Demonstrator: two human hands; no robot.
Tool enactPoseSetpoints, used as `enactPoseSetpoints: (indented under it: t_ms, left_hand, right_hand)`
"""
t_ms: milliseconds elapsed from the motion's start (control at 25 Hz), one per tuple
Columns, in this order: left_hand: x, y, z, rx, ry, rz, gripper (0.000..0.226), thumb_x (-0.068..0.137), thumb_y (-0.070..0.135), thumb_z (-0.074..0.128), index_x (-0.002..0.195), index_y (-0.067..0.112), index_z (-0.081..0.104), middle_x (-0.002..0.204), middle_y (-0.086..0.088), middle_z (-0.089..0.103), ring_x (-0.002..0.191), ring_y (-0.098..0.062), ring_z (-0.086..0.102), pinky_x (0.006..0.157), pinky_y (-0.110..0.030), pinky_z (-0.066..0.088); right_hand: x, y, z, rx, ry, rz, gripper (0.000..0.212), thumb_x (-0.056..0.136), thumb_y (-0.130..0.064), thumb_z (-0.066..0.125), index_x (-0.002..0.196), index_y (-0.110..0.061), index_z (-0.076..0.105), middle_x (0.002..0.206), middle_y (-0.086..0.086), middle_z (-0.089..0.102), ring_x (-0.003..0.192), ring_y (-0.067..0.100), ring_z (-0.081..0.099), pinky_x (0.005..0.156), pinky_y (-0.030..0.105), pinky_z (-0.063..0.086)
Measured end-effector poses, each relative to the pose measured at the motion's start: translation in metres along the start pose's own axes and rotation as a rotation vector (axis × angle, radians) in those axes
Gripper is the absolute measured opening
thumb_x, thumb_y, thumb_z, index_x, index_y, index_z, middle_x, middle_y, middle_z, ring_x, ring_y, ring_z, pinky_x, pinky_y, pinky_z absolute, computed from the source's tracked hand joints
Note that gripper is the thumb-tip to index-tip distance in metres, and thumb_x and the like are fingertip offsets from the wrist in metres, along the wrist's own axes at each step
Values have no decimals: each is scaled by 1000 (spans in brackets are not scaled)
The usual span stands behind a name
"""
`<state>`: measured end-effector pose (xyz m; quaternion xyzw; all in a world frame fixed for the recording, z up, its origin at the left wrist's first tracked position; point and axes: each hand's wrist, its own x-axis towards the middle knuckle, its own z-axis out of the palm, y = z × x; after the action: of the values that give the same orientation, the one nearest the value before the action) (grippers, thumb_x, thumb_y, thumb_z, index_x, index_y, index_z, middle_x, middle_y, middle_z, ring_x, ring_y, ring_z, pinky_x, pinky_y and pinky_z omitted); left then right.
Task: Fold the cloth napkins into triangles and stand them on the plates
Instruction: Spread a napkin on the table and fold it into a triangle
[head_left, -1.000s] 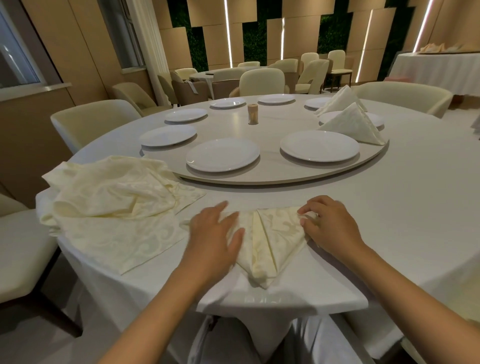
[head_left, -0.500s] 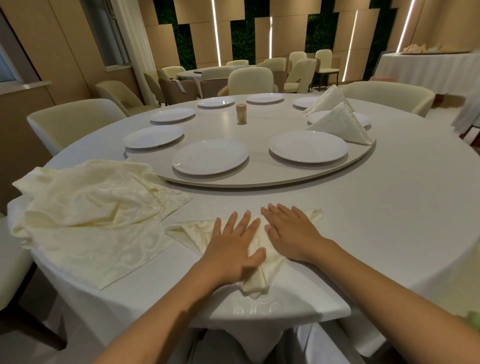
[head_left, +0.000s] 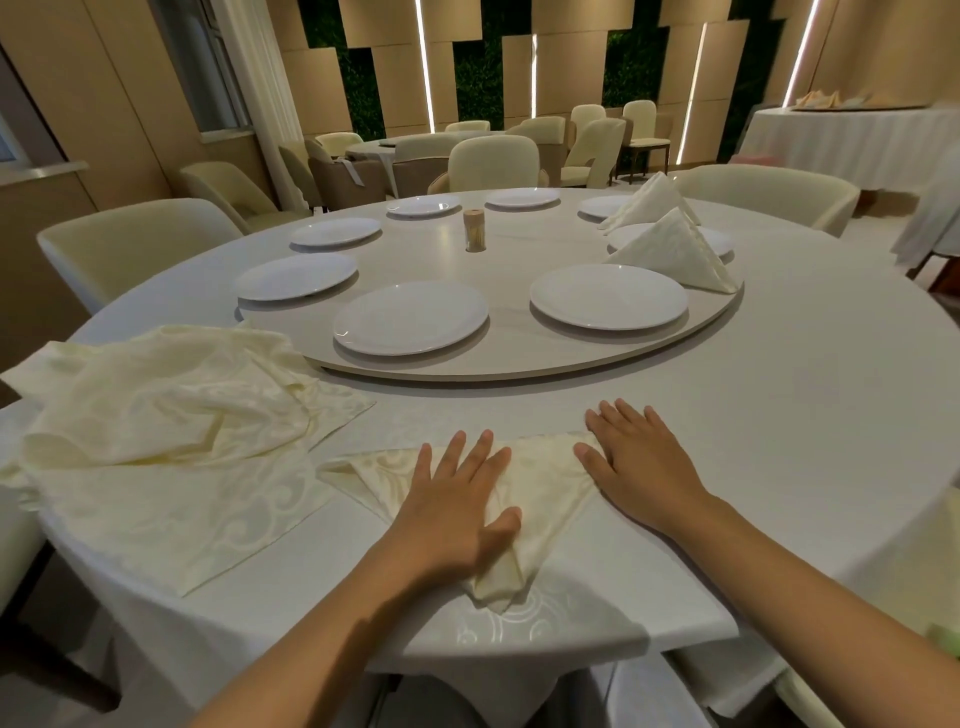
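- Napkin (head_left: 545, 486) folded into a downward-pointing triangle, flat on the table (head_left: 810, 415) at its near edge, tip almost at the rim.
- Left hand (head_left: 457, 506) flat on napkin's left half, fingers straight and spread, thumb across the centre fold; nothing gripped.
- Right hand (head_left: 636, 467) flat on napkin's upper right corner, fingers straight and together, fingertips past the top edge onto the tablecloth; nothing gripped.
- Napkin's left corner sticking out beyond the left hand; lower point poking out below that hand's thumb.
- Pile (head_left: 171, 415) of loose napkins at the table's left edge, just beside the folded one, crumpled on top of a flat-spread cloth.
- Turntable (head_left: 519, 358) in the table's middle, beyond both hands, well apart from them.
- On its near edge two bare plates: near plate (head_left: 410, 318) left, right plate (head_left: 609, 296) right.
- More bare plates (head_left: 296, 275) along the turntable's left and far edges.
- Two folded napkins (head_left: 675, 249) standing as triangles on plates at the turntable's right edge.
- Toothpick holder (head_left: 474, 231) upright near the turntable's centre; any label too small to read.
- No legible brand or writing anywhere; only a scroll pattern woven into napkins and tablecloth.
- Chairs (head_left: 130, 249) round the table.
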<state>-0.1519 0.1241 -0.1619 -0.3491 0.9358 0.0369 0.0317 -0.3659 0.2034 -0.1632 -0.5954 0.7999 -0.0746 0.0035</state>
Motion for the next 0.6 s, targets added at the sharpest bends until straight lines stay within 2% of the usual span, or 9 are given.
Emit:
enactPoseSetpoints:
  t_ms: [80,120,200,280,360,440,520,600]
  left_hand:
    - [0,-1,0,-19,15,11,69,92,64,20,152,35,2,160,9,-15,147,-17,-16,118,-49,-8]
    - [0,-2,0,-30,18,17,66,95,60,24,152,34,4,160,9,-14,147,-17,-16,118,-49,-8]
    - [-1,-2,0,-37,18,27,64,96,56,27,152,32,7,160,9,-13,147,-17,-16,118,-50,-8]
    - [-1,-2,-1,-39,16,33,65,96,55,27,152,30,7,161,8,-14,147,-18,-16,118,-50,-8]
    - [-1,-2,-2,-51,13,30,64,96,54,29,152,30,8,161,8,-13,147,-18,-16,118,-50,-8]
    - [-4,0,-2,-91,11,25,63,96,52,31,152,31,10,161,8,-11,147,-17,-15,118,-49,-9]
    - [-7,3,-7,-226,72,17,60,97,48,34,151,31,15,162,6,-6,148,-15,-11,119,-45,-9]
    - [-8,1,-18,-356,227,-78,54,100,40,32,151,28,20,162,2,4,148,-14,-4,120,-39,-8]
  right_hand:
    - [-3,-2,-2,-16,77,-61,75,88,-56,-2,150,-22,27,157,-3,24,146,14,13,119,33,-1]
    - [-6,-2,-3,-9,96,-74,73,89,-55,1,147,-23,32,154,-4,32,145,12,19,119,32,2]
    - [-9,-3,-4,-6,112,-59,56,98,-47,20,144,-22,39,149,-5,41,142,12,28,118,30,7]
    - [-11,-7,-4,-21,88,-34,49,101,-40,29,144,-21,39,148,-4,42,140,12,31,118,31,11]
    - [-11,-10,-6,-76,69,-20,49,101,-37,26,143,-20,41,145,-4,46,136,14,38,117,31,15]
    - [-11,-17,-9,-118,125,-24,56,96,-37,17,138,-19,48,139,-2,53,130,16,44,116,33,17]
    - [-7,-29,-14,-51,172,-67,56,94,-35,18,138,-19,50,142,-1,50,135,18,40,117,34,15]
    - [1,-48,-18,73,150,-187,45,99,-30,31,142,-20,43,149,-1,41,140,16,31,117,32,12]
